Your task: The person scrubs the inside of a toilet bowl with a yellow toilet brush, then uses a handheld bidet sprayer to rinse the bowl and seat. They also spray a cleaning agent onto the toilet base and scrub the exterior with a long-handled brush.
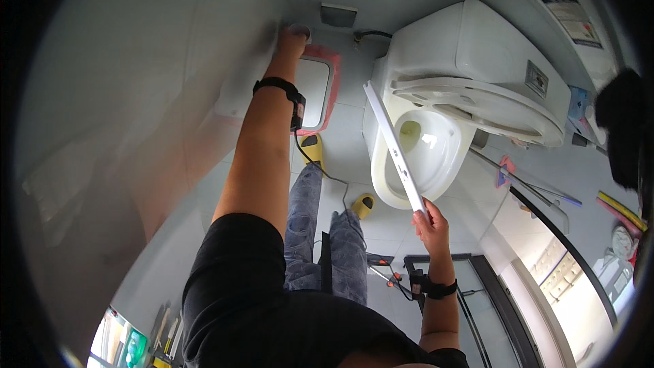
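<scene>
My right hand (431, 225) grips the lower end of a long, flat white strip (391, 138) with small slots. The strip slants across the front of an open white toilet bowl (439, 158), whose seat and lid (485, 102) are raised. My left hand (293, 43) reaches far forward beside the glossy wall, its fingers at a small round object (301, 29); whether it grips this cannot be made out. Just below that hand lies a pale rounded panel with a pink border (333, 87), partly hidden by my forearm.
Yellow slippers (363, 206) are on the tiled floor. A dark hose (375, 33) runs to the toilet tank (434, 43). Long-handled poles (521, 181) lie to the right, near a dark-framed doorway (562, 250). A cable (332, 179) hangs from my left wrist band.
</scene>
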`<state>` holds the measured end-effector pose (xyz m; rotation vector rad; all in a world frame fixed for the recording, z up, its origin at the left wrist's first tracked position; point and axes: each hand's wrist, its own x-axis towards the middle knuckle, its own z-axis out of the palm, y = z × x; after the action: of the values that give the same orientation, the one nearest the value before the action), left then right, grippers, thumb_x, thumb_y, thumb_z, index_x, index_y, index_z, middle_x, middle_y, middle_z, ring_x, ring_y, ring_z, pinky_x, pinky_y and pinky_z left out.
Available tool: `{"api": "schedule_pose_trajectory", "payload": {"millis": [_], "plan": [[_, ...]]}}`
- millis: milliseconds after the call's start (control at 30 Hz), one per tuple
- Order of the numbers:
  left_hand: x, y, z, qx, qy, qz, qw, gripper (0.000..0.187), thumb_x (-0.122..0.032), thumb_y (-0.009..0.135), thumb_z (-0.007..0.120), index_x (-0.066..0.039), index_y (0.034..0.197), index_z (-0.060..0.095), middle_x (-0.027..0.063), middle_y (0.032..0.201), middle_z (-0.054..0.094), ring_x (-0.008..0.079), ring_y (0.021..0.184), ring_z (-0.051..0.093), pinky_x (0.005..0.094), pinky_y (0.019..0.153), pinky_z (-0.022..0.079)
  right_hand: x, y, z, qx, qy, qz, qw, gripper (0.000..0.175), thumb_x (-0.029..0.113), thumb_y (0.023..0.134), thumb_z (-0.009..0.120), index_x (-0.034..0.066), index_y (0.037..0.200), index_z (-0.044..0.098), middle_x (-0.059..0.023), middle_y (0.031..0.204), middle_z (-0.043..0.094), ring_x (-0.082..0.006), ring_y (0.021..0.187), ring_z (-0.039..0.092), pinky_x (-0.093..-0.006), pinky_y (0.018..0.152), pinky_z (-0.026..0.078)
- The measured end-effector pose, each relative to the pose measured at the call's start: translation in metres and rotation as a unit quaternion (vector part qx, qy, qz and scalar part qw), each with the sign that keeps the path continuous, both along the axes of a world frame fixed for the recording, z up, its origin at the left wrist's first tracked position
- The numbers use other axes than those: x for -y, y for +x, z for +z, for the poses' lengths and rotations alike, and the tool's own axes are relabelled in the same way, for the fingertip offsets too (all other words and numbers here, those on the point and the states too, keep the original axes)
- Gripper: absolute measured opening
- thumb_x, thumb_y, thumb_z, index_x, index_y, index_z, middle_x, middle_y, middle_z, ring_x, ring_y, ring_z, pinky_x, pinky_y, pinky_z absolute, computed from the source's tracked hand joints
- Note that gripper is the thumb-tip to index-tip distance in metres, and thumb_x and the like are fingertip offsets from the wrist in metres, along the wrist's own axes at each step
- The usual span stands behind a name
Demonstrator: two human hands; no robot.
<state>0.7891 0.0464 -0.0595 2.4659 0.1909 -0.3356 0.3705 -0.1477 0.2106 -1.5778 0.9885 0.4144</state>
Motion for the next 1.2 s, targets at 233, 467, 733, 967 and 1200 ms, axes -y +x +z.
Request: {"api": "schedule_pose_trajectory", "payload": {"millis": [233, 467, 733, 967, 1200], "plan": [[-0.008, 0.033, -0.060, -0.131, -0.030, -0.315, 0.940, 0.045, -0.038, 0.081, 0.044, -0.004, 0.110, 0.050, 0.0172, 0.112, 0.050, 0.0320, 0.100, 0.050, 0.0376, 0.085, 0.038, 0.000, 0.018, 0.004, -0.033, -0.020, 0.015, 0.999, 0.038, 0.007, 0.081, 0.050, 0.0017, 0.117, 0.045, -0.0052, 0.074, 0.057, -0.0052, 0.055, 0.045, -0.0178, 0.047, 0.037], [0.013, -0.042, 0.003, 0.019, -0.157, -0.039, 0.987, 0.042, -0.038, 0.084, 0.041, -0.007, 0.111, 0.049, 0.0152, 0.111, 0.052, 0.0302, 0.104, 0.048, 0.0366, 0.088, 0.036, 0.013, 0.073, 0.009, 0.118, -0.004, 0.058, 0.991, 0.034, 0.002, 0.080, 0.048, 0.0014, 0.113, 0.040, -0.0099, 0.088, 0.059, -0.0109, 0.066, 0.053, -0.0226, 0.059, 0.044], [-0.074, -0.233, 0.196, -0.109, -0.234, -0.096, 0.961, 0.030, 0.002, 0.078, 0.049, -0.003, 0.107, 0.050, 0.0099, 0.108, 0.054, 0.0216, 0.103, 0.049, 0.0303, 0.089, 0.035, -0.010, 0.225, -0.010, 0.222, -0.047, 0.016, 0.974, 0.022, 0.010, 0.080, 0.056, 0.0034, 0.100, 0.053, -0.0081, 0.084, 0.060, -0.0127, 0.063, 0.059, -0.0227, 0.057, 0.048], [-0.136, -0.257, 0.257, -0.160, -0.195, -0.108, 0.962, 0.028, -0.002, 0.079, 0.049, -0.003, 0.107, 0.049, 0.0092, 0.107, 0.055, 0.0244, 0.101, 0.050, 0.0316, 0.088, 0.036, -0.046, 0.340, -0.054, 0.290, -0.321, 0.081, 0.898, 0.017, 0.024, 0.075, 0.058, 0.0118, 0.086, 0.055, -0.0116, 0.070, 0.061, -0.0273, 0.063, 0.060, -0.0321, 0.055, 0.047], [-0.139, -0.249, 0.260, -0.182, -0.213, -0.109, 0.954, 0.028, -0.002, 0.080, 0.049, -0.003, 0.108, 0.048, 0.0081, 0.106, 0.056, 0.0228, 0.101, 0.050, 0.0310, 0.088, 0.037, -0.068, 0.413, -0.089, 0.175, -0.407, 0.198, 0.874, 0.022, 0.034, 0.075, 0.051, 0.0135, 0.083, 0.057, -0.0098, 0.069, 0.061, -0.0299, 0.066, 0.059, -0.0394, 0.058, 0.046]]}}
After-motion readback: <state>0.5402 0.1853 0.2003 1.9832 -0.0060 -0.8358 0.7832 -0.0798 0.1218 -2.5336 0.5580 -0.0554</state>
